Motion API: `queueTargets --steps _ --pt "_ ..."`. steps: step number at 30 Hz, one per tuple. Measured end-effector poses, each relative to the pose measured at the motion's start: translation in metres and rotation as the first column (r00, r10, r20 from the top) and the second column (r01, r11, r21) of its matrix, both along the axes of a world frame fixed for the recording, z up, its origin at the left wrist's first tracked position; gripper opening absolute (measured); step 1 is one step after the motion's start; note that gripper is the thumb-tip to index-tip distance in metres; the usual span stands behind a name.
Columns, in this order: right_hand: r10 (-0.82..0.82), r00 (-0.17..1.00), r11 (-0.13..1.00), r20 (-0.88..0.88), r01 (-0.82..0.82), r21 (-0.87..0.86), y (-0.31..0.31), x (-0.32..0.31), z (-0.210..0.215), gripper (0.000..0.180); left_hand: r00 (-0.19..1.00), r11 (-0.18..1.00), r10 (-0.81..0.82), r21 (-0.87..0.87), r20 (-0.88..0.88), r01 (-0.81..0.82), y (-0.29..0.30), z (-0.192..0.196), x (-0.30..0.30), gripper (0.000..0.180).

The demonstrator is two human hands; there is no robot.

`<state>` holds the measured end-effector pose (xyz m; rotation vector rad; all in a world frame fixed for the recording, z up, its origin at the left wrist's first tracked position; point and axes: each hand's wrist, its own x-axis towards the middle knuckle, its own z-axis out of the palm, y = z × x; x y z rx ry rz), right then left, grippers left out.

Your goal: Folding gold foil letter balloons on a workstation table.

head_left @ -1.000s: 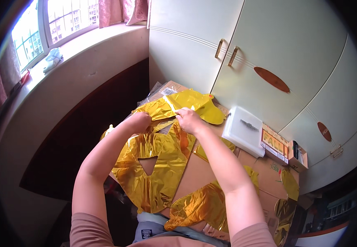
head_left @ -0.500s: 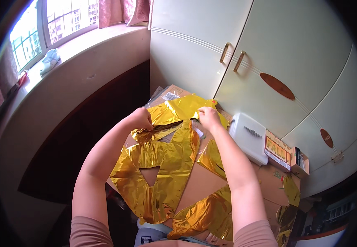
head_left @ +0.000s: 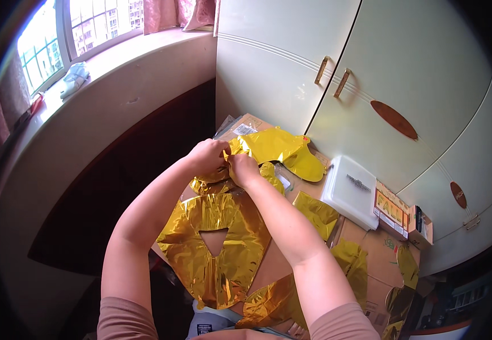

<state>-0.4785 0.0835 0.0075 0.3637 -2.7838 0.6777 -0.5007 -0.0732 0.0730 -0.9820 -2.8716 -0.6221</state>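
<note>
A flat gold foil balloon [head_left: 277, 146] lies across the far part of the cardboard, bent toward the right. My left hand [head_left: 209, 156] and my right hand [head_left: 242, 170] meet at its left end, both closed on the foil. Exactly what the fingertips pinch is hidden. Below my hands lies a larger flat gold foil balloon [head_left: 183, 258], shaped like a letter A with a triangular hole. More gold foil pieces rest to the right: one near my right forearm [head_left: 317, 212], another beyond the elbow [head_left: 352, 263], and a crumpled one [head_left: 271, 300] close to me.
Flattened cardboard [head_left: 370, 238] lies under the foil. A translucent plastic box [head_left: 351, 192] and small cartons [head_left: 392, 205] stand against the pale cabinet [head_left: 280, 73]. Further gold foil [head_left: 408, 266] hangs at the right edge. A dark curved panel [head_left: 127, 175] rises at left, below the windowsill.
My right hand has moved left along the balloon to meet my left hand, leaving its right end drooping freely. The view has shifted slightly.
</note>
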Motion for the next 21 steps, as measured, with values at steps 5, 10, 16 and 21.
queueTargets --steps 5,10,16,21 --pt "-0.203 0.979 0.979 -0.016 0.202 -0.033 -0.010 -0.004 0.004 0.013 0.809 0.984 -0.032 0.125 -0.587 0.130 -0.015 -0.009 0.004 0.026" --pt "-0.161 0.967 0.980 -0.197 0.181 0.085 -0.017 -0.002 -0.006 0.021 0.700 0.930 -0.325 -0.082 -0.636 0.357 -0.037 -0.027 0.026 0.017" --pt "-0.352 0.918 0.833 0.185 0.397 -0.386 -0.003 -0.039 0.010 0.023 0.909 0.969 -0.232 -0.165 -0.347 0.184 -0.031 -0.053 0.009 0.031" --pt "-0.488 0.872 0.697 -0.034 0.366 -0.617 0.106 -0.082 0.050 0.023 0.986 0.980 -0.166 -0.106 0.008 0.166 -0.015 -0.047 -0.007 0.052"
